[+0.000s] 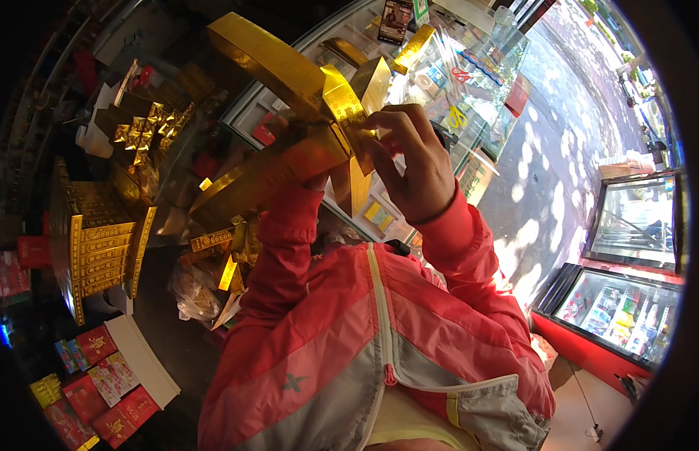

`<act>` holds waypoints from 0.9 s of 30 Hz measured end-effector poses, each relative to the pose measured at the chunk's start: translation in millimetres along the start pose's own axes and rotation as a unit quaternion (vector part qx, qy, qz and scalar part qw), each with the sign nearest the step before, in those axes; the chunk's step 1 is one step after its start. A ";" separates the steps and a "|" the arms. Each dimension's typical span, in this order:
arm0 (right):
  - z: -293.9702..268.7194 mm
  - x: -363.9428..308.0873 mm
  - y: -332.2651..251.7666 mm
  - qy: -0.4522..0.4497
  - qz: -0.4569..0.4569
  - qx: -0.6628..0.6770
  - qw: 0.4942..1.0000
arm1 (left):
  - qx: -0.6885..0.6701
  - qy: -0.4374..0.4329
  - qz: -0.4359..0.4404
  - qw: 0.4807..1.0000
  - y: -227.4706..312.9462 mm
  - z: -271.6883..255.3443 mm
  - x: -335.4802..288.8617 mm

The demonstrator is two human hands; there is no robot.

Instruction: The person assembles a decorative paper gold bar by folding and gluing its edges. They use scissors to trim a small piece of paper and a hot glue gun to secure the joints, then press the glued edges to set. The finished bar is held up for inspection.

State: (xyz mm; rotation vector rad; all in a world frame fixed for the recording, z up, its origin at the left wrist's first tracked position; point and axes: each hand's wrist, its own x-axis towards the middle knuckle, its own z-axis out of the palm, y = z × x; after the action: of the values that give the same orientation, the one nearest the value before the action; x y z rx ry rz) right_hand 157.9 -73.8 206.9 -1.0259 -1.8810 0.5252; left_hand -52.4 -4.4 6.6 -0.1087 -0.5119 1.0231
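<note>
A shiny gold cardboard box (278, 64) with long folded-out panels is held up in front of my chest. My right hand (417, 161) has its thumb and bent fingers closed on the end flap (343, 98) of this box. From the lower left, my left hand (316, 182) reaches under the lower gold panel and supports the box there. Most of its fingers are hidden behind the panel. Another gold piece (351, 184) hangs below the flap, and a further gold panel (373, 79) shows behind it; I cannot tell whether they belong to the same box.
A glass display counter (248, 113) stands ahead, with red scissors (460, 74) and yellow scissors (457, 116) on it. Stacked gold cartons (101, 240) and gold foil ingots (143, 135) are on the left. Red packets (124, 417) lie lower left. A glass-topped freezer (616, 308) is at right.
</note>
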 end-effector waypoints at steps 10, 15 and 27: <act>-24.4 25.9 11.2 -0.089 -0.188 -0.107 0.972 | 0.190 0.116 0.060 0.973 -44.5 30.0 7.8; -27.3 29.0 23.9 -0.158 -0.178 -0.056 0.970 | 0.171 0.035 0.007 0.985 -51.6 34.6 16.0; -26.9 23.1 41.1 -0.163 -0.169 -0.024 0.972 | 0.231 0.131 0.032 0.964 -58.3 31.0 12.5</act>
State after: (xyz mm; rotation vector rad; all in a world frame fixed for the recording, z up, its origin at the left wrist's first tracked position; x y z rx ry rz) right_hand 193.5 -32.9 203.6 -0.6540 -2.3113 0.4673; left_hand -15.4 -29.2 57.0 0.1562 -0.0215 1.1477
